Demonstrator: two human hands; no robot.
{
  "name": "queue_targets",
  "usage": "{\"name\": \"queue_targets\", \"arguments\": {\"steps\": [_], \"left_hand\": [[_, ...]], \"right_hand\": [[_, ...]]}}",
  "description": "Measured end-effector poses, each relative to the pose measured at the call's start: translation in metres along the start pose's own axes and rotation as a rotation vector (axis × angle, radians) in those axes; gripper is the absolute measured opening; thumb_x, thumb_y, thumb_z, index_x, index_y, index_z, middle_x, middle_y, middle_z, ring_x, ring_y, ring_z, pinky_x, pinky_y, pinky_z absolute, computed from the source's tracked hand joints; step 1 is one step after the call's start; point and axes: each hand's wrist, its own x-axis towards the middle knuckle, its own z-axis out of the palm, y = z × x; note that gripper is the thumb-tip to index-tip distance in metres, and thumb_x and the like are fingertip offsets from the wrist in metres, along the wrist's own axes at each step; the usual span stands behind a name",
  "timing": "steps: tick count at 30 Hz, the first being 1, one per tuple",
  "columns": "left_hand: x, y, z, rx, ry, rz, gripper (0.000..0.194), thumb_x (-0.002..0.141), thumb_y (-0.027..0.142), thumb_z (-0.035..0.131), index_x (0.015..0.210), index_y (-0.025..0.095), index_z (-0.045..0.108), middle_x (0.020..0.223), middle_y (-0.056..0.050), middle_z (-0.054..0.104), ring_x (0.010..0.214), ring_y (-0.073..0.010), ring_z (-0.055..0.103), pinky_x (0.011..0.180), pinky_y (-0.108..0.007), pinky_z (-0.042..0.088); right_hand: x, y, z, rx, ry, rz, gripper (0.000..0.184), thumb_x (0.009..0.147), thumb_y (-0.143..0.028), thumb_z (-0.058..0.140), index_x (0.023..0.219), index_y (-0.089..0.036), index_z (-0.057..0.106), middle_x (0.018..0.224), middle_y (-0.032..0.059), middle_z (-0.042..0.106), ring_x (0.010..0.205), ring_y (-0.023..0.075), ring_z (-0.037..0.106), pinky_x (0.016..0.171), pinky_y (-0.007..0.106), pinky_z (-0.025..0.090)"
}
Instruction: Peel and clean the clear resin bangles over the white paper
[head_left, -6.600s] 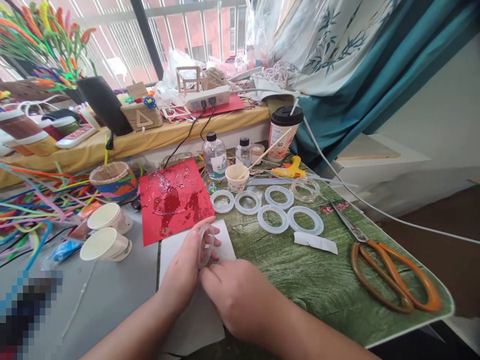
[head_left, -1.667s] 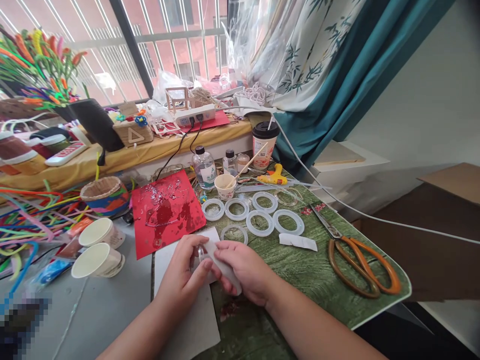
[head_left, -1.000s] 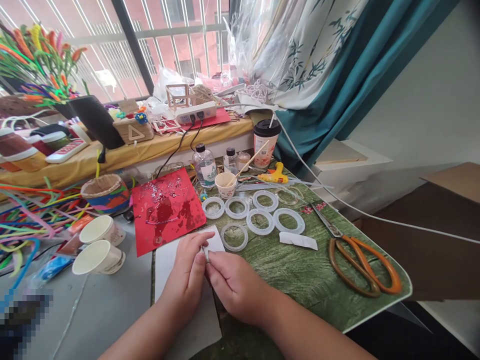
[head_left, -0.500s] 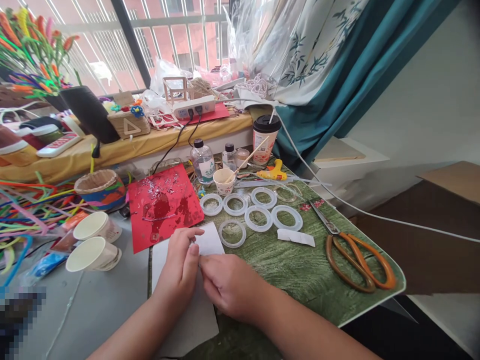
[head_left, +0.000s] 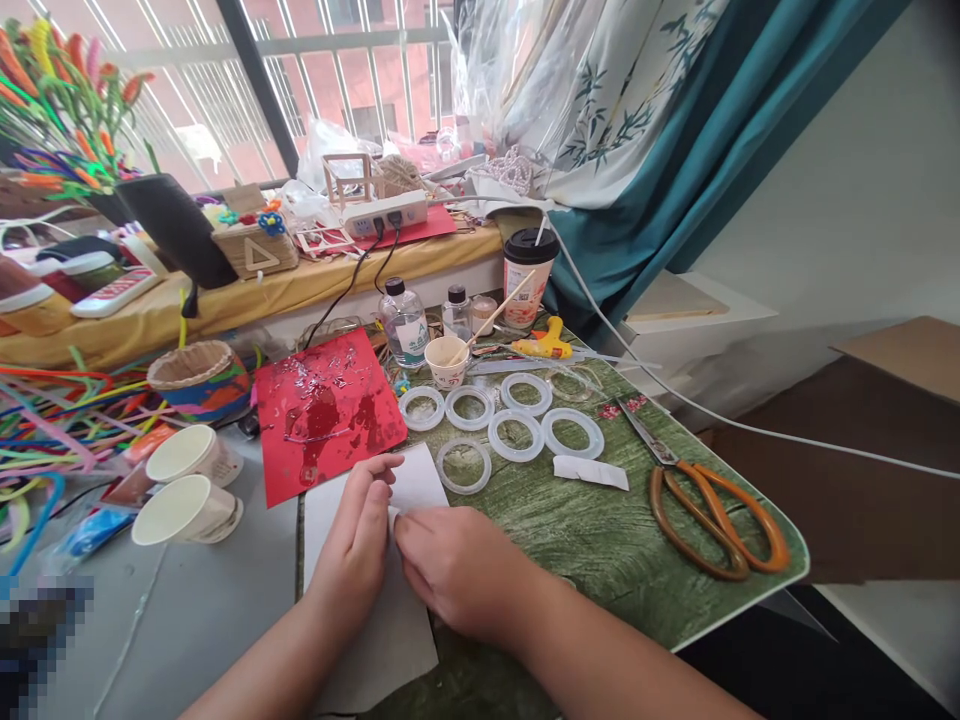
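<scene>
Over a white sheet of paper (head_left: pixel 375 655), my left hand (head_left: pixel 355 535) is closed with its fingers curled inward and the thumb along them. My right hand (head_left: pixel 459 568) pinches right beside it, its fingertips almost meeting the left palm. A tiny pale bit shows at the right fingertips; what it is stays hidden between the hands. Just beyond them lie several translucent silicone ring molds (head_left: pixel 463 467) on the green wood-patterned tabletop (head_left: pixel 540 545). A red sheet (head_left: pixel 330 410) with glossy clear spills borders the paper at the upper left.
Large orange-handled scissors (head_left: pixel 716 525) lie at right, near a white strip (head_left: pixel 591 472). Behind the rings stand a paper cup with a stick (head_left: pixel 448 372), a clear bottle (head_left: pixel 405 325), a yellow glue gun (head_left: pixel 546 340) and a lidded drink cup (head_left: pixel 527 280). Two paper cups (head_left: pixel 176 510) sit at left.
The left fingers have curled in slightly and the hand has shifted a little left. My right hand stays pinched close beside it. The objects on the table have not moved.
</scene>
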Motion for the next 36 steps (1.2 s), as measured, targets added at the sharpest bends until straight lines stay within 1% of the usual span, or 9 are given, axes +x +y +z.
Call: {"name": "queue_targets", "arguments": {"steps": [3,5,9,13,17,21,24,26,36], "left_hand": [[0.001,0.0,-0.001,-0.018,-0.012,0.018,0.044,0.108,0.059,0.042,0.127,0.025,0.062,0.12,-0.01,0.064,0.117,-0.028,0.06,0.104,-0.044,0.049],[0.002,0.0,-0.001,-0.009,-0.031,0.045,0.043,0.107,0.058,0.045,0.125,0.025,0.064,0.122,-0.01,0.065,0.116,-0.0285,0.061,0.103,-0.043,0.049],[0.003,-0.001,0.0,-0.082,0.059,-0.036,0.04,0.109,0.054,0.041,0.117,0.024,0.066,0.114,-0.008,0.067,0.109,-0.0264,0.062,0.095,-0.04,0.05],[0.004,0.001,0.002,-0.137,0.083,-0.014,0.04,0.107,0.056,0.048,0.116,0.023,0.068,0.113,-0.007,0.068,0.109,-0.0255,0.061,0.097,-0.038,0.048],[0.003,0.008,0.007,-0.298,0.097,-0.128,0.047,0.103,0.063,0.051,0.111,0.021,0.071,0.097,-0.005,0.067,0.086,-0.0217,0.06,0.081,-0.034,0.05],[0.003,0.012,0.01,-0.395,0.07,-0.213,0.052,0.1,0.069,0.054,0.109,0.02,0.072,0.095,-0.005,0.068,0.082,-0.0207,0.059,0.075,-0.032,0.049],[0.005,0.011,0.011,-0.431,0.091,-0.223,0.051,0.096,0.069,0.059,0.104,0.02,0.072,0.094,-0.005,0.069,0.083,-0.0203,0.059,0.079,-0.033,0.05],[0.007,0.01,0.011,-0.465,0.108,-0.242,0.051,0.094,0.07,0.062,0.103,0.02,0.071,0.092,-0.004,0.067,0.083,-0.0201,0.059,0.078,-0.032,0.051],[0.004,0.009,0.005,-0.382,0.083,-0.264,0.051,0.099,0.072,0.054,0.103,0.024,0.07,0.106,-0.004,0.068,0.088,-0.02,0.063,0.081,-0.033,0.053]], "right_hand": [[0.002,0.0,0.003,0.204,0.103,0.242,0.026,0.105,-0.02,0.037,0.08,-0.024,0.042,0.071,0.0003,0.055,0.064,0.017,0.052,0.06,0.029,0.037],[0.002,-0.001,0.004,0.253,0.119,0.297,0.027,0.106,-0.021,0.035,0.08,-0.025,0.041,0.071,-0.0003,0.054,0.063,0.0165,0.052,0.06,0.028,0.037],[0.001,-0.005,0.006,0.095,0.029,0.049,0.014,0.099,-0.017,0.043,0.088,-0.022,0.05,0.078,0.0039,0.062,0.067,0.0196,0.054,0.063,0.032,0.037],[0.001,-0.007,0.009,0.062,0.135,0.145,0.024,0.105,-0.016,0.036,0.089,-0.021,0.052,0.076,0.004,0.063,0.065,0.0187,0.056,0.061,0.03,0.039],[0.003,-0.007,0.009,-0.088,0.051,-0.042,0.022,0.104,-0.015,0.037,0.1,-0.017,0.059,0.08,0.0074,0.068,0.067,0.022,0.059,0.061,0.033,0.041],[0.005,-0.011,0.008,-0.149,0.146,0.127,0.026,0.105,-0.01,0.034,0.099,-0.017,0.059,0.082,0.008,0.069,0.07,0.0206,0.063,0.063,0.031,0.044],[0.003,-0.017,0.01,-0.309,0.039,-0.048,0.024,0.099,-0.009,0.039,0.101,-0.013,0.063,0.08,0.0113,0.069,0.063,0.0246,0.058,0.055,0.037,0.038],[0.002,-0.021,0.011,-0.349,-0.014,-0.068,0.025,0.097,-0.009,0.04,0.101,-0.011,0.065,0.08,0.0125,0.069,0.061,0.0257,0.056,0.054,0.039,0.036],[0.002,-0.015,0.014,0.401,0.06,0.286,0.022,0.104,-0.028,0.047,0.083,-0.022,0.051,0.077,0.0021,0.06,0.066,0.0171,0.052,0.061,0.03,0.037]]}}
